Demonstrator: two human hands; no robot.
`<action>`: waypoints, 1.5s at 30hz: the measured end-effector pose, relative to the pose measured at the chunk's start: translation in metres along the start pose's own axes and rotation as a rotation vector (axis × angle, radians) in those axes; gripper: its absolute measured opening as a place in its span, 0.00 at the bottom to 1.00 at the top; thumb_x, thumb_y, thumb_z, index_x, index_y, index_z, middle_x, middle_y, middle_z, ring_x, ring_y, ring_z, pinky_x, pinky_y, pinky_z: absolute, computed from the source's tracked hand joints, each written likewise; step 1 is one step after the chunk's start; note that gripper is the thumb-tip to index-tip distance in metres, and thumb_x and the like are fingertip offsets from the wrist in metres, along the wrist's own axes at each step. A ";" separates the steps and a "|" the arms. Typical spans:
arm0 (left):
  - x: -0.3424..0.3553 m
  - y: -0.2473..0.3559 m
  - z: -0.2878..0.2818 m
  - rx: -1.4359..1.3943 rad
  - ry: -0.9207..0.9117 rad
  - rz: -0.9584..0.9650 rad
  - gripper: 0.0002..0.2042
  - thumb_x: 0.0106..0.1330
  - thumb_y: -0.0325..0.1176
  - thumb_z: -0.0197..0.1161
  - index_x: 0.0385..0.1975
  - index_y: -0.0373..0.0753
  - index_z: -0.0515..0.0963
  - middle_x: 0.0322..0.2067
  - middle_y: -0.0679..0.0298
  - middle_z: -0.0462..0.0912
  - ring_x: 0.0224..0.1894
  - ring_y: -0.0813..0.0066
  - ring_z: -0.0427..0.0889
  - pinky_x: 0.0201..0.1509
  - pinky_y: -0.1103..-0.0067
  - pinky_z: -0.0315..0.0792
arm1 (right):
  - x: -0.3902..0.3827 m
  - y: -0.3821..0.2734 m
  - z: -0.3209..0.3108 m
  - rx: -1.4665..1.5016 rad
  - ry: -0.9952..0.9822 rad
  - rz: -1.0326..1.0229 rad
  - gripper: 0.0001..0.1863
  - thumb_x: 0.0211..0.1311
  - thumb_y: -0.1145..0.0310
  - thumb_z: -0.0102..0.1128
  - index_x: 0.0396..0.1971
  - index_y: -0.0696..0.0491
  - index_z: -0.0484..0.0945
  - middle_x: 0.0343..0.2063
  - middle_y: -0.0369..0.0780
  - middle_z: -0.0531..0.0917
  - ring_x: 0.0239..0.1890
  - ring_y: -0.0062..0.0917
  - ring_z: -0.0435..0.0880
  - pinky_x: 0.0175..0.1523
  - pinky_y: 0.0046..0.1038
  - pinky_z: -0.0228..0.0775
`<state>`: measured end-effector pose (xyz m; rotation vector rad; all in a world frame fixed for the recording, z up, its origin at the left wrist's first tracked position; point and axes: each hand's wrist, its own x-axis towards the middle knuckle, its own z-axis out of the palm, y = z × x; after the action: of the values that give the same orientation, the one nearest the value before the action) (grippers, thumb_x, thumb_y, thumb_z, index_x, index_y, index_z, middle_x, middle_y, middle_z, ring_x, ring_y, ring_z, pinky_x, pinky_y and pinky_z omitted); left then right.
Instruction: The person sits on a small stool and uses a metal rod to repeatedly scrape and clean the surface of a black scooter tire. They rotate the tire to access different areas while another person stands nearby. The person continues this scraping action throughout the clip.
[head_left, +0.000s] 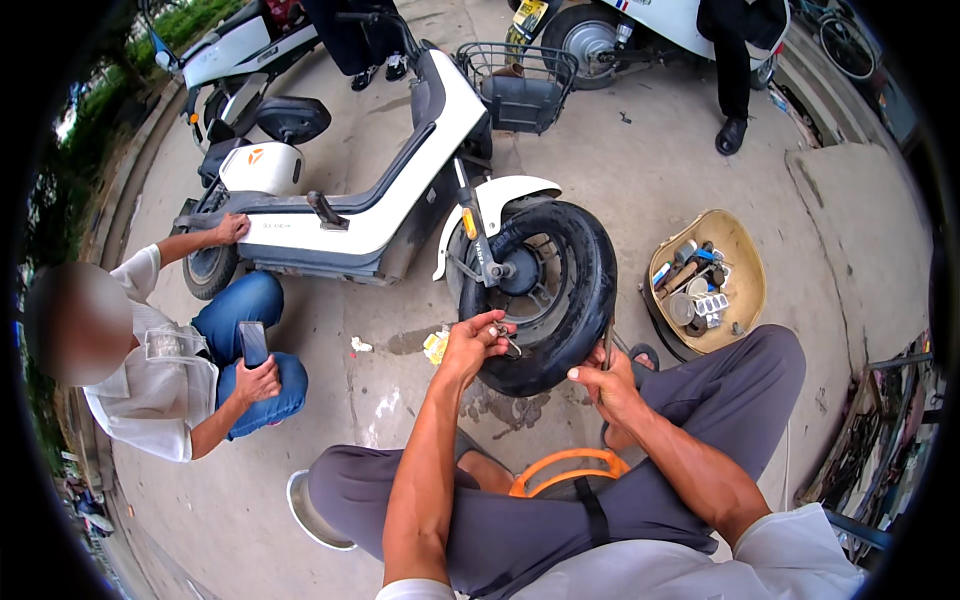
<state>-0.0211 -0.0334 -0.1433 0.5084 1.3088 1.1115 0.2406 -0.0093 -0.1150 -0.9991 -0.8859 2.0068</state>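
Observation:
Just ahead of me is the front wheel of a white electric scooter (345,225), its black tyre (590,290) standing out around the spoked rim (535,300). My left hand (472,348) is closed at the tyre's near left side. Its fingers pinch a small, shiny metal piece (513,343) whose exact kind I cannot make out. At the tyre's near right edge, my right hand (612,388) is closed around a thin metal bar (608,345), which stands upright against the rubber. The lower end of the bar is hidden in the hand.
To my right stands a tan-lined tub (752,290) of tools and small tins. A person (165,350) crouches at left, one hand on the scooter, a phone in the other. An orange hoop-shaped handle (570,456) lies between my legs. More scooters and standing people are farther off.

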 end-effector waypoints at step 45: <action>-0.009 0.009 0.005 -0.119 0.143 0.075 0.12 0.72 0.27 0.60 0.53 0.33 0.79 0.39 0.62 0.85 0.35 0.81 0.80 0.39 0.85 0.75 | 0.005 -0.017 0.035 0.161 0.059 -0.084 0.27 0.48 0.87 0.71 0.31 0.46 0.61 0.29 0.29 0.68 0.32 0.16 0.71 0.42 0.24 0.71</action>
<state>-0.0185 -0.0358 -0.1306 0.3981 1.3460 1.2991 0.2131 -0.0057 -0.0868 -0.9113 -0.7107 1.9343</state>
